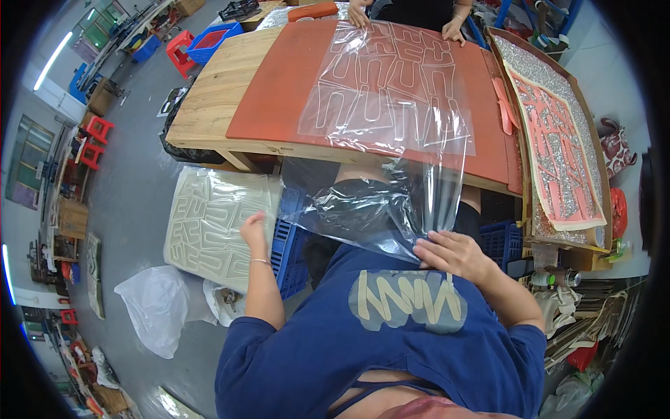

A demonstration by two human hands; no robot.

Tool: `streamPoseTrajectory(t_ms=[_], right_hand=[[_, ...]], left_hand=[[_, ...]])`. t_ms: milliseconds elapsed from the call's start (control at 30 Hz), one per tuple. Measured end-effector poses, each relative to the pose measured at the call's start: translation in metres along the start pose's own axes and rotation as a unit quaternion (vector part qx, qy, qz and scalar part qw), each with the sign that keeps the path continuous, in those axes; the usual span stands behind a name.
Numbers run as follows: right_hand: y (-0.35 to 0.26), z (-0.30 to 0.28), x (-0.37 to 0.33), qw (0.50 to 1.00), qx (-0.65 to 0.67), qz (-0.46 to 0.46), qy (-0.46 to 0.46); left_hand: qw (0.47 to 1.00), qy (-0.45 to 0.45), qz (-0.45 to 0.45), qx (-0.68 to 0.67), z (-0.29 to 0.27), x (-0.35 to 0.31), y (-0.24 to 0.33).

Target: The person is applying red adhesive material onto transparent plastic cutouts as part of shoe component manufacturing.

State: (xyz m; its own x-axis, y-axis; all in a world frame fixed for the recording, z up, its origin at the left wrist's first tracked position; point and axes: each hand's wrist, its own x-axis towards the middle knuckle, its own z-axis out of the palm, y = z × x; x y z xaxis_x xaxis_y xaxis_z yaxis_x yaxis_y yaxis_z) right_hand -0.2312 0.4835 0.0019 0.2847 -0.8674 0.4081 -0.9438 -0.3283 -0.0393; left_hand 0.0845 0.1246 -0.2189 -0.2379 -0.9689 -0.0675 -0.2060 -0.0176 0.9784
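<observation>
Desk (209, 91) upper ctr, wood top w/ red mat (272, 84); workshop, grey floor (136, 209), red stool (180, 54) upper L. Clear film (387, 143) lies over mat, hangs past near edge twd ctr. R hand (453, 255) at film's lower edge, fingers close tog.; pinch or not, can't tell. L hand (255, 230) overlaps pale board (216, 216), fingers' state unclear. Co-worker (412, 12) cut off at top.
</observation>
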Motion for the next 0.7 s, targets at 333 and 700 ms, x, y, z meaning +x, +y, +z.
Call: streamPoseTrajectory(t_ms=[333,700], right_hand=[[0.025,-0.014,0.071,0.998,0.02,-0.028,0.044],[0.312,0.04,-0.008,0.904,-0.103,0.39,-0.141]], left_hand=[[0.834,-0.413,0.287,0.225,0.146,-0.141,0.273],[0.811,-0.206,0.478,0.268,0.145,-0.141,0.285]])
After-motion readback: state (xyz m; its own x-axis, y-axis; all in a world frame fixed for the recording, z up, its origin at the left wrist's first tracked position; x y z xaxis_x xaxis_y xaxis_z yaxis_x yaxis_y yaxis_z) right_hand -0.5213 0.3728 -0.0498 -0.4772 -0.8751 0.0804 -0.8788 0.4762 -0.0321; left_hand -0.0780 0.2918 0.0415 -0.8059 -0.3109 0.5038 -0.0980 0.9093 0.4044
